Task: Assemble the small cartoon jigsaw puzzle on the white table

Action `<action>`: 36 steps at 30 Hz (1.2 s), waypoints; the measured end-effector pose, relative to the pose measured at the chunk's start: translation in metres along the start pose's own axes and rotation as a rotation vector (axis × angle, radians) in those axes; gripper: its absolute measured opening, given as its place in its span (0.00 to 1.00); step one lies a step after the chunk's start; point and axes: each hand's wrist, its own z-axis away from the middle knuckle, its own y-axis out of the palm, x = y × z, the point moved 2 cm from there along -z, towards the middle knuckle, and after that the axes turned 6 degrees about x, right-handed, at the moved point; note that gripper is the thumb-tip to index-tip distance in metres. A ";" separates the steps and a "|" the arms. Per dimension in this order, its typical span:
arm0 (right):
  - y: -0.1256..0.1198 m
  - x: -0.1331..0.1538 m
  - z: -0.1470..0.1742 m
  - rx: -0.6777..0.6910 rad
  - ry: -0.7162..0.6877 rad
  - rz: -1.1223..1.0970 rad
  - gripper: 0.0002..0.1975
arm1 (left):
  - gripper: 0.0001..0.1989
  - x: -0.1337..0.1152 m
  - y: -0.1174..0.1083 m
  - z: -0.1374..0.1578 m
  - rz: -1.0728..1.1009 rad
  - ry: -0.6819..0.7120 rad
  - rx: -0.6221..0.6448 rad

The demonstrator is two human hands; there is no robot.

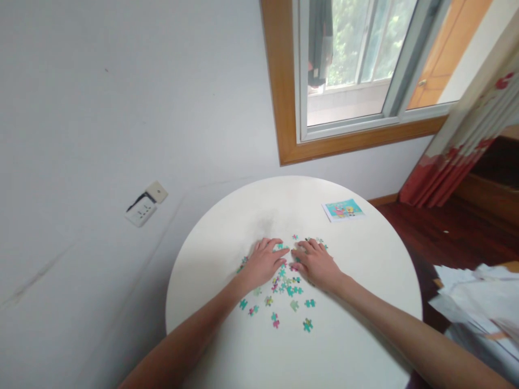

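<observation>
My left hand lies palm down over the jigsaw pieces, its fingers apart and pointing to the right. Facing it, my right hand rests palm down on the pieces too, with its fingers spread. A narrow gap separates the fingertips of the two hands. Small teal, green, yellow and pink pieces are heaped between the wrists and scattered toward me. One teal piece sits apart at the near side. Some pieces are partly hidden under both hands.
The pieces lie on a round white table against the wall. A small picture card with cartoon figures is at its far right. Papers are piled beside the table on the right. A window and a curtain stand beyond.
</observation>
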 end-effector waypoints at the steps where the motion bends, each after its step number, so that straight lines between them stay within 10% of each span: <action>1: 0.000 0.000 0.000 0.004 0.006 -0.001 0.19 | 0.17 0.001 0.000 -0.002 0.003 0.003 0.009; 10: -0.002 -0.019 -0.001 -0.140 0.116 -0.090 0.18 | 0.18 0.080 -0.015 0.038 0.082 -0.115 -0.188; 17: 0.006 -0.037 -0.005 -0.259 0.134 -0.145 0.17 | 0.13 0.066 0.000 0.074 0.039 -0.052 -0.052; 36: 0.011 -0.037 -0.002 -0.270 0.122 -0.217 0.16 | 0.05 0.094 -0.013 0.033 0.335 -0.298 -0.051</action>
